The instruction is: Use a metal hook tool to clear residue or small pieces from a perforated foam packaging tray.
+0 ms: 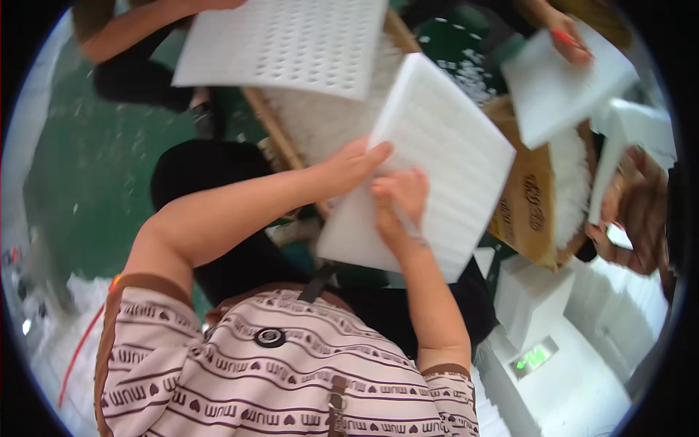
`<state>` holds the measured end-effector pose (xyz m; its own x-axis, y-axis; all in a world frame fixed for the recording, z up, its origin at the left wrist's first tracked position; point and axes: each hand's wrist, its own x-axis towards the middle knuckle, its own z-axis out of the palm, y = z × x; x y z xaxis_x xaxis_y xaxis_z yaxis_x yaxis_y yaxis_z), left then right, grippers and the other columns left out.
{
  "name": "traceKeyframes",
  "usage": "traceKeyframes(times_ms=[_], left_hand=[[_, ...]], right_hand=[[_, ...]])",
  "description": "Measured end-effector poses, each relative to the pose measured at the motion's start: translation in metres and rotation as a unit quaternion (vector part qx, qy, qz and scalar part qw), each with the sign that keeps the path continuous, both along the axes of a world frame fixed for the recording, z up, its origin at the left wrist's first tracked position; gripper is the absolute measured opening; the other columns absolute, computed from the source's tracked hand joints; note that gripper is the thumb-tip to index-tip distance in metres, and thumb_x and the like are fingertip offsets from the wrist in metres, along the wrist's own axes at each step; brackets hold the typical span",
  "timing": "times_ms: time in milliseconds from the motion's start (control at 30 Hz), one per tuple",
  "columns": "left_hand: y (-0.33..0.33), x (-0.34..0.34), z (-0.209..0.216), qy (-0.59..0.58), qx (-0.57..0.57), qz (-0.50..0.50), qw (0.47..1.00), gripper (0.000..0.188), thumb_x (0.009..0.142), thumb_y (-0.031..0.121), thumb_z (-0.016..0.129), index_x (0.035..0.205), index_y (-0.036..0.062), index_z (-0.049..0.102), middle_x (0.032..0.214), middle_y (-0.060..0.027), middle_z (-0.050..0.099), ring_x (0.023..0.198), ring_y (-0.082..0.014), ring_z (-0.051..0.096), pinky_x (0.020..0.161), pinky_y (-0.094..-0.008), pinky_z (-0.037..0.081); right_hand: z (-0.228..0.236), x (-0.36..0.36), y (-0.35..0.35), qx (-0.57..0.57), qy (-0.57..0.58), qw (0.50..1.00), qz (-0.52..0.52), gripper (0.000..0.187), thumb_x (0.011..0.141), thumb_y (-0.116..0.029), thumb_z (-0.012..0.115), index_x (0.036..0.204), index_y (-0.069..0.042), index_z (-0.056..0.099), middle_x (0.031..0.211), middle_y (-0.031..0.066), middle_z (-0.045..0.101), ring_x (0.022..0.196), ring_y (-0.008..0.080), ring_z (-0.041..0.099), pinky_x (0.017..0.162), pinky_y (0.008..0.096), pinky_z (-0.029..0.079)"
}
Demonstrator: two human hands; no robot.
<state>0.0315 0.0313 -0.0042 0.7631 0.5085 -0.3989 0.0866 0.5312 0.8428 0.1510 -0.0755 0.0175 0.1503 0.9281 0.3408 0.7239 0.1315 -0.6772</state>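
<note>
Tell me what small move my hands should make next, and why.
I'd probably slide the right hand a little along the sheet, pressing lightly. The left hand grips the sheet's left edge, which should steady it, while the right is curled at its face with what looks like a thin grey tool.

The left hand [354, 166] grips a white foam panel [459, 149], right hand [402, 200] at its face.
</note>
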Motion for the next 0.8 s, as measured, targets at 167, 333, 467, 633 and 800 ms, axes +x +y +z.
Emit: traceKeyframes(times_ms=[167,333,467,633,800], left_hand=[[0.014,-0.014,-0.016,0.062,-0.036,0.031,0.997,0.041,0.098,0.033,0.045,0.117,-0.0011,0.057,0.106,-0.0111,0.062,0.091,-0.0166,0.056,0.081,-0.0294,0.047],[0.023,-0.001,0.004,0.068,-0.159,0.063,0.983,0.047,0.095,0.034,0.049,0.121,-0.0054,0.054,0.114,-0.0161,0.062,0.095,-0.0212,0.062,0.082,-0.0309,0.05],[0.028,-0.008,-0.003,0.058,-0.161,0.058,0.984,0.045,0.095,0.032,0.05,0.122,-0.005,0.053,0.115,-0.0154,0.062,0.096,-0.0203,0.062,0.082,-0.0308,0.05],[0.027,-0.004,-0.005,0.025,-0.107,0.08,0.991,0.04,0.096,0.027,0.05,0.123,-0.0022,0.053,0.115,-0.0112,0.062,0.099,-0.018,0.06,0.085,-0.0294,0.048],[0.027,-0.01,-0.038,0.022,0.191,0.05,0.98,0.052,0.092,0.019,0.057,0.138,0.0009,0.042,0.132,-0.0135,0.049,0.114,-0.0209,0.051,0.095,-0.0298,0.042]], right_hand=[[-0.017,-0.008,0.007,0.017,0.156,0.987,-0.023,0.007,0.086,-0.008,0.059,0.079,-0.011,0.059,0.081,0.0021,0.058,0.079,0.0222,0.05,0.092,0.0379,0.034],[0.027,0.016,-0.021,-0.006,0.29,0.955,-0.071,0.009,0.092,-0.007,0.054,0.084,-0.005,0.057,0.084,0.0054,0.055,0.075,0.0197,0.048,0.078,0.0291,0.042],[0.045,0.047,-0.04,-0.026,0.334,0.935,-0.114,0.006,0.091,-0.006,0.056,0.086,-0.005,0.057,0.083,0.0054,0.055,0.073,0.0207,0.049,0.075,0.0289,0.042],[0.03,0.056,-0.04,0.017,0.209,0.97,-0.123,0.002,0.089,-0.006,0.057,0.087,-0.006,0.058,0.087,0.004,0.059,0.076,0.0205,0.052,0.079,0.0307,0.042],[-0.025,0.062,-0.039,0.076,0.053,0.989,-0.117,0.01,0.088,-0.004,0.055,0.091,-0.008,0.063,0.096,0.0056,0.065,0.083,0.0229,0.058,0.086,0.0329,0.041]])
